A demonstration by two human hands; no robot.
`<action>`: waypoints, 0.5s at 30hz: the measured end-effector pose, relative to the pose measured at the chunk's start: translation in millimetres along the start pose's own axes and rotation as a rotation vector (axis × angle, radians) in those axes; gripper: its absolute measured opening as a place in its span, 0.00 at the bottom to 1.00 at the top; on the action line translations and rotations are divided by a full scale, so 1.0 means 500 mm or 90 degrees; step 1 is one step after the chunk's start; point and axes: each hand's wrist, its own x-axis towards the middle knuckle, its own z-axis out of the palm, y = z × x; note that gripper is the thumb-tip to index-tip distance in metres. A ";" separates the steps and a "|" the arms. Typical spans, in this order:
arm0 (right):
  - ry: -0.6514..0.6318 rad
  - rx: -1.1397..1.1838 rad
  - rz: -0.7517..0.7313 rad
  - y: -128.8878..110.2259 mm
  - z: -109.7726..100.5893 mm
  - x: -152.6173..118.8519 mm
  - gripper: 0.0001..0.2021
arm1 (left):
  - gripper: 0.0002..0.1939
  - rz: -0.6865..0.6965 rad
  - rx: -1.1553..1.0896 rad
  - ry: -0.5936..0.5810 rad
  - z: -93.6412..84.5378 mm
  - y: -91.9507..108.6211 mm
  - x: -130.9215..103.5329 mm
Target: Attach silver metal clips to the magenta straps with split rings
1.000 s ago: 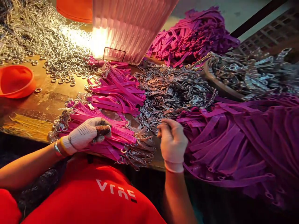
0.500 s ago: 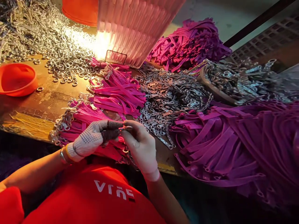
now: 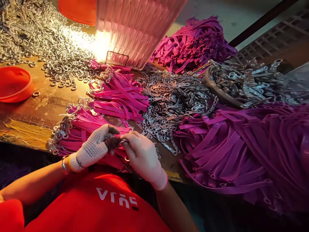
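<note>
My left hand [image 3: 98,145], in a dotted white glove with dark finger coverings, is closed, its fingertips meeting those of my right hand. My right hand [image 3: 141,153], in a plain white glove, pinches a small metal ring [image 3: 124,141] between thumb and forefinger. What the left fingers grip is hidden. Beneath and behind both hands lie pink straps [image 3: 84,120] with metal pieces at their left ends. Further back is a second bundle of pink straps [image 3: 120,93]. Metal chain pieces [image 3: 178,96] are heaped to its right.
Metal rings [image 3: 65,64] spread over the back left, near an orange bowl [image 3: 16,85]. A ribbed translucent panel [image 3: 135,32] stands behind. Purple straps [image 3: 224,151] fill the right, with another pile [image 3: 193,45] behind. A bowl rim [image 3: 222,91] surrounds more metal pieces.
My right hand has moved slightly down and left, turning so its back faces up more. My left fingers have shifted at the fingertips. The whole view has slid slightly.
</note>
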 end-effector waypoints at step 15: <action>0.199 0.052 0.203 0.025 -0.003 -0.028 0.11 | 0.06 0.028 0.016 -0.144 0.046 0.092 0.144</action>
